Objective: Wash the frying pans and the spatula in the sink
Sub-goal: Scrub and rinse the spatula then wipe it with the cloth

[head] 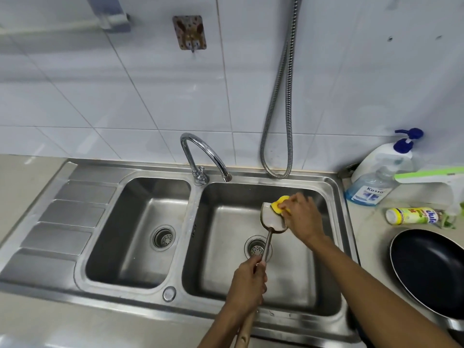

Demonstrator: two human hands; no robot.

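Note:
A metal spatula (272,221) with a wooden handle is held over the right basin of the steel double sink (193,204). My left hand (248,285) grips its shaft near the handle. My right hand (300,214) presses a yellow sponge (280,203) against the far end of the soapy blade. A dark non-stick frying pan (429,270) rests on the counter to the right of the sink, apart from both hands.
A chrome tap (200,156) arches over the divider, its spout above the right basin. A metal hose (278,121) hangs on the tiled wall. Pump bottles (384,162), a blue soap bottle (369,189) and a lying yellow bottle (411,216) crowd the right counter. A drainboard (62,217) lies left.

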